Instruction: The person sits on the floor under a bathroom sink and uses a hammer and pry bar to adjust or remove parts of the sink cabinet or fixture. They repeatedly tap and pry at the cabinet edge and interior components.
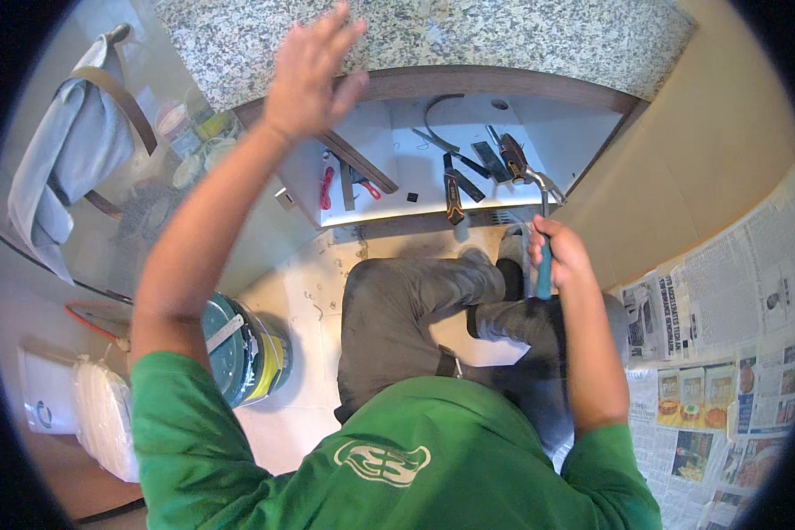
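Note:
My left hand (314, 84) is raised with its fingers spread and nothing in it, over the edge of the speckled stone countertop (468, 35). A claw hammer (544, 274) with a blue-green handle is in my right hand (564, 252), its metal head pointing up by the cabinet's right side. Below the counter is a white cabinet (362, 132) with an open front. Inside lie a black and orange hand tool (452, 190), several other dark tools, a brown wooden strip (362, 163) and a bundle of red cord (326, 187).
A dark bucket (278, 353) with a yellow label stands at my left, a metal ruler on its lid. Grey cloth (84, 146) hangs at the upper left. Taped newspaper sheets (724, 309) cover the right side. My legs (406, 296) are bent before the cabinet.

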Tool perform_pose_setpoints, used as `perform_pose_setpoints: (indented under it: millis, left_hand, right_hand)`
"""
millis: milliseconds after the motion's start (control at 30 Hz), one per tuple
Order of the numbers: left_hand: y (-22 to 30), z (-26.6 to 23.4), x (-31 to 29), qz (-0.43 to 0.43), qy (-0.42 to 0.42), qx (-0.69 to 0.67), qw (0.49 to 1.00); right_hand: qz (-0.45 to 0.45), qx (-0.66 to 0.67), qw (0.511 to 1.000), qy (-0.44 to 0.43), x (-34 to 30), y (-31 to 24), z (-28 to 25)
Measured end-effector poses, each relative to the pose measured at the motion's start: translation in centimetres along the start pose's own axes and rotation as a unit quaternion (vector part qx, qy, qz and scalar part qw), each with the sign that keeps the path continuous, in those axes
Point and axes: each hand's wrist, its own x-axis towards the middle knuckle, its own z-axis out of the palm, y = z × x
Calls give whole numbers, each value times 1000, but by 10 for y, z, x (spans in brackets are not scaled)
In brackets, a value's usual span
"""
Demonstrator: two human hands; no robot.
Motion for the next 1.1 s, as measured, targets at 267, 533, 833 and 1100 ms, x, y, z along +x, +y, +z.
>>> perform_pose_setpoints:
  millis: [267, 533, 833, 1100]
  left_hand:
    - [185, -36, -218, -273, -643, -136, 703]
    - [214, -36, -281, -410, -483, -292, 717]
    - [225, -94, -235, -429, -544, -225, 685]
    - [227, -83, -267, -476, -437, -399, 651]
  right_hand:
    - [-83, 49, 994, -49, -144, 33, 1]
    - [-18, 120, 988, -95, -141, 78, 1]
    - [-70, 124, 985, -100, -173, 73, -3]
    - [-96, 106, 983, -116, -192, 62, 0]
